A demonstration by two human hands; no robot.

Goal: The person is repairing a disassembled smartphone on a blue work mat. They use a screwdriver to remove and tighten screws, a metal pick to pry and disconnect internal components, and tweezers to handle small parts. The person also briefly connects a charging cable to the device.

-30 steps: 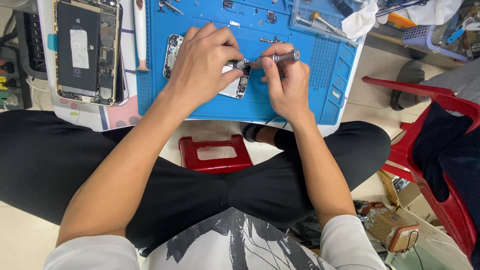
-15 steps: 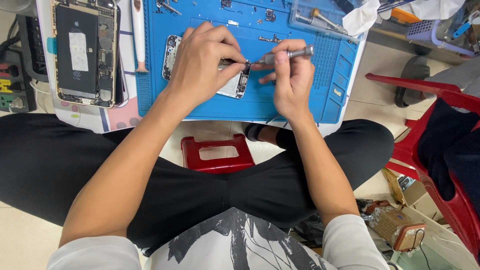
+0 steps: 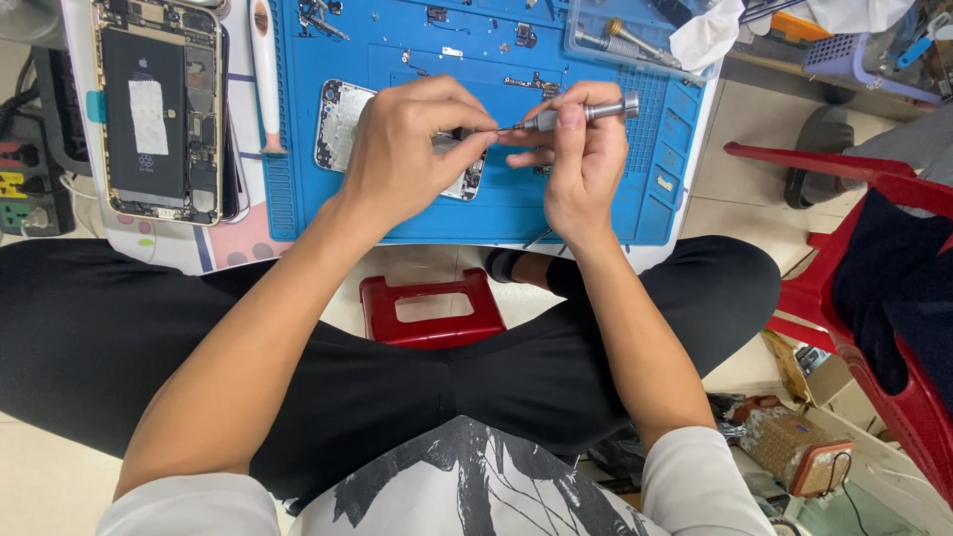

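A pale, beige tiled floor [image 3: 740, 213] lies under even, soft light. A low white table [image 3: 213, 248] stands on it at the top of the view. Just below it sits a small red plastic stool [image 3: 434, 310] with a rectangular slot in its seat. To the right stands a red plastic chair [image 3: 874, 298], dark cloth draped over it.

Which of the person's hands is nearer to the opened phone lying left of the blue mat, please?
Left. The left hand sits right of the opened phone; the right hand, holding the screwdriver, is farther right.
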